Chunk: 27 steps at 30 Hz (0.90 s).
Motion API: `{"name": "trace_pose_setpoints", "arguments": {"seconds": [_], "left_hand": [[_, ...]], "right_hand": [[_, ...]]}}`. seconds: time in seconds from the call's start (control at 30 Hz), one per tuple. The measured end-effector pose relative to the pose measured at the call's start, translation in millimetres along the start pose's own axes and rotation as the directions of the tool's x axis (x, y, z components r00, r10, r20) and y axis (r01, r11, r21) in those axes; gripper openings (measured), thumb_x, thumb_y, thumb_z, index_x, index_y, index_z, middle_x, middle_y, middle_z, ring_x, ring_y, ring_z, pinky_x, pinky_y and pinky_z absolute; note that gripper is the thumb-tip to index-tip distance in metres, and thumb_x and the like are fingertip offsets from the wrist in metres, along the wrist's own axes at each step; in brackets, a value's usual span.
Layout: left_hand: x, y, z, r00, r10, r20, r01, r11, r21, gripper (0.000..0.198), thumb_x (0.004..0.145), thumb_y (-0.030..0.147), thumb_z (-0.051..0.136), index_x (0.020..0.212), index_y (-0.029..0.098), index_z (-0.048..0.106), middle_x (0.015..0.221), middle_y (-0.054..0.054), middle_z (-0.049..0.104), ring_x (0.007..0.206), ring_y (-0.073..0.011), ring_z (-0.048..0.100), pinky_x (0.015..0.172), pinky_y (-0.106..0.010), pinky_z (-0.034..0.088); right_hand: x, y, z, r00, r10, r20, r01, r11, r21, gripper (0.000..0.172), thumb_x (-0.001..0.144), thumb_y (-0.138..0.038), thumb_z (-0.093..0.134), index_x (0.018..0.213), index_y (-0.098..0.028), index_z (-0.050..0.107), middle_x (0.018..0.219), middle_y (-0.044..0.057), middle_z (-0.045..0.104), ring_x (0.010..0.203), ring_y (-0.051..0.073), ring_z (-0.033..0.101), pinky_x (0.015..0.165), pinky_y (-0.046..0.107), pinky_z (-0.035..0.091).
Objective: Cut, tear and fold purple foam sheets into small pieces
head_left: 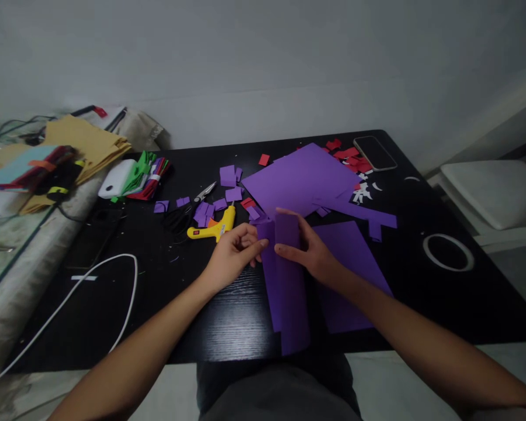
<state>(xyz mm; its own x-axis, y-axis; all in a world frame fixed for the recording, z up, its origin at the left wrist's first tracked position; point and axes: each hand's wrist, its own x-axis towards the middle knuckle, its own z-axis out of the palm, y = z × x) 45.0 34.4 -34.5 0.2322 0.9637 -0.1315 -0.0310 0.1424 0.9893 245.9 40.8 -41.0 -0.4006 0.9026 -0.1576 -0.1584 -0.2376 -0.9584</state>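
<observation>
Both my hands are on a folded purple paper sheet point(291, 298), which hangs down over the front part of the black table. My left hand point(236, 254) pinches its left layer near the top, thumb against the paper. My right hand point(313, 251) wraps round the other layer, with the thumb in front and the fingers behind. Another purple sheet point(355, 280) lies flat under my right forearm. Beyond my hands rests a larger purple sheet point(302, 178). Left of them are a yellow glue gun point(214, 227) and scissors point(188, 213).
Small purple paper pieces point(232, 194) lie beside the glue gun. Red scraps point(350, 158), a phone point(374, 153) and a tape ring point(448, 252) are on the right. A white cable point(134, 280) loops at left, near bundled coloured paper point(151, 178). A white chair point(491, 193) stands right.
</observation>
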Motion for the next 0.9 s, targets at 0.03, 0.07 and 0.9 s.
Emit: {"name": "trace_pose_setpoints", "arguments": {"seconds": [0.03, 0.07, 0.9], "left_hand": [[0, 0, 0.4, 1.000, 0.003, 0.013, -0.003, 1.000, 0.005, 0.038, 0.079, 0.043, 0.085, 0.085, 0.017, 0.058, 0.058, 0.005, 0.063, 0.049, -0.0078, 0.057, 0.048, -0.017, 0.047], [-1, -1, 0.7, 1.000, 0.009, 0.029, -0.009, 1.000, 0.012, 0.038, 0.081, 0.045, 0.083, 0.086, 0.017, 0.059, 0.059, 0.005, 0.063, 0.050, -0.0084, 0.058, 0.049, -0.019, 0.049], [-7, -6, 6.3, 0.996, 0.076, 0.035, -0.078, 0.996, 0.036, 0.040, 0.079, 0.028, 0.086, 0.111, 0.017, 0.064, 0.067, 0.006, 0.063, 0.055, -0.0088, 0.062, 0.054, -0.019, 0.056]], "right_hand": [[0, 1, 1, 1.000, -0.020, -0.016, 0.020, 1.000, -0.003, 0.091, 0.076, -0.041, 0.087, 0.151, -0.032, 0.036, 0.123, 0.005, 0.069, 0.107, 0.024, 0.069, 0.092, 0.039, 0.060], [-1, 2, 1, 0.999, -0.044, -0.027, 0.044, 0.999, -0.014, 0.097, 0.075, -0.040, 0.088, 0.154, -0.033, 0.032, 0.119, 0.005, 0.069, 0.102, 0.023, 0.070, 0.089, 0.039, 0.060], [8, 12, -2, 0.958, -0.252, -0.134, 0.207, 0.938, -0.280, 0.020, 0.079, -0.029, 0.081, 0.096, -0.023, 0.073, 0.100, 0.002, 0.075, 0.099, 0.021, 0.068, 0.093, 0.037, 0.050]]}}
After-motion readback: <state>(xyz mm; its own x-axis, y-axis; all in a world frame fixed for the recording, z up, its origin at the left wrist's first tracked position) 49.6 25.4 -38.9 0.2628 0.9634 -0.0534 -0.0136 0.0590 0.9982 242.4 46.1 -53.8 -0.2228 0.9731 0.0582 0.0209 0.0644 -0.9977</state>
